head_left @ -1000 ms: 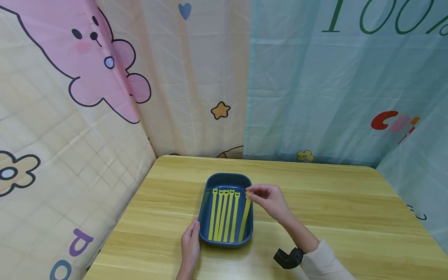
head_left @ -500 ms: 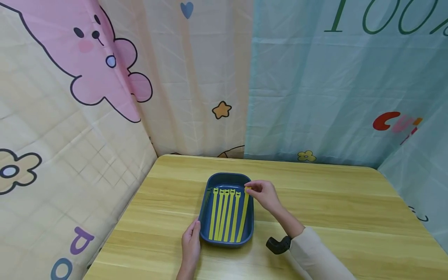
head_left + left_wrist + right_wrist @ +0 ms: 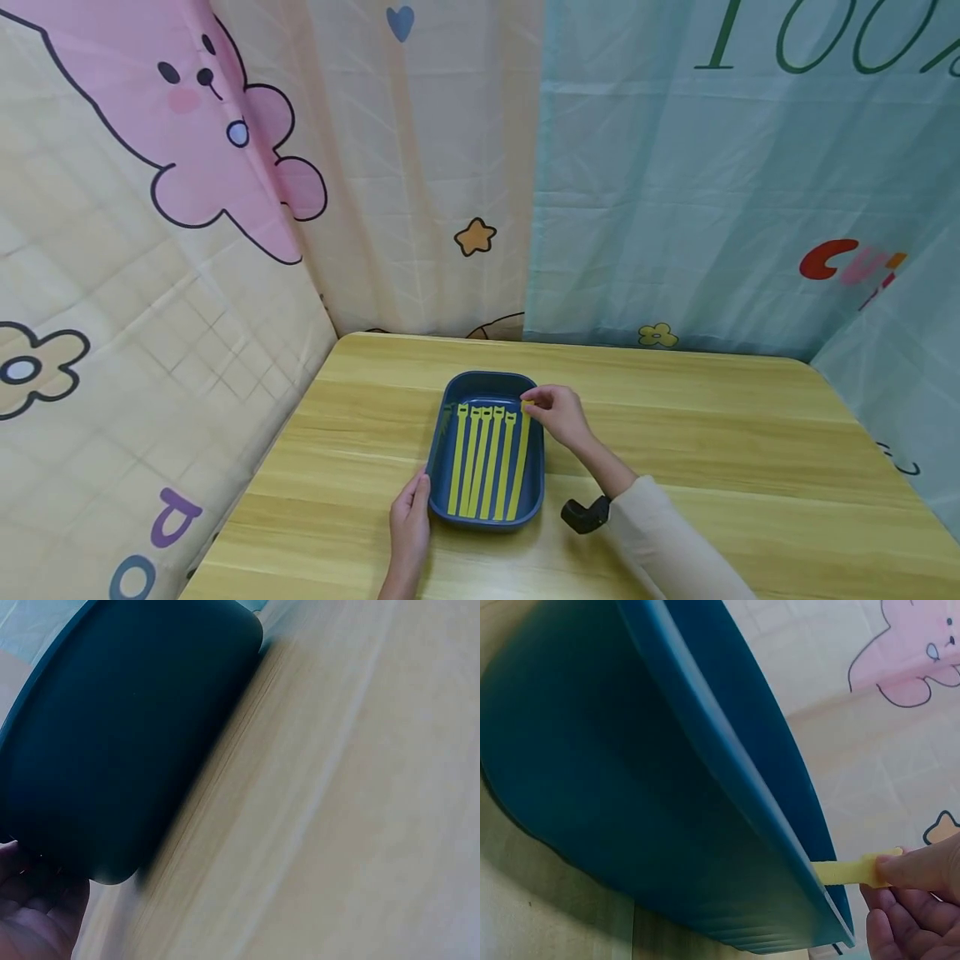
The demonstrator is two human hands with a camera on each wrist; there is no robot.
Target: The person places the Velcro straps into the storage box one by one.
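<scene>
A deep blue tray (image 3: 489, 385) stands on the table with several yellow hook-and-loop cable ties (image 3: 492, 461) lying side by side in it. My left hand (image 3: 409, 512) holds the tray's near left corner; some of its fingers (image 3: 45, 907) show against the dark outer wall in the left wrist view. Over the tray's right rim, my right hand (image 3: 562, 414) pinches the head of the rightmost cable tie (image 3: 851, 870) between thumb and fingertips. That tie slants down inside the tray, right of the row, its lower end near the tray floor.
The wooden table (image 3: 712, 433) extends on both sides of the tray. A black device (image 3: 585, 515) sits at the right wrist beside the sleeve (image 3: 660, 533). Printed curtains (image 3: 675, 208) hang behind the table and along its left.
My right hand has moved left and slightly farther away, bringing the pinched cable tie closer to the row. The left hand stays at the tray's corner.
</scene>
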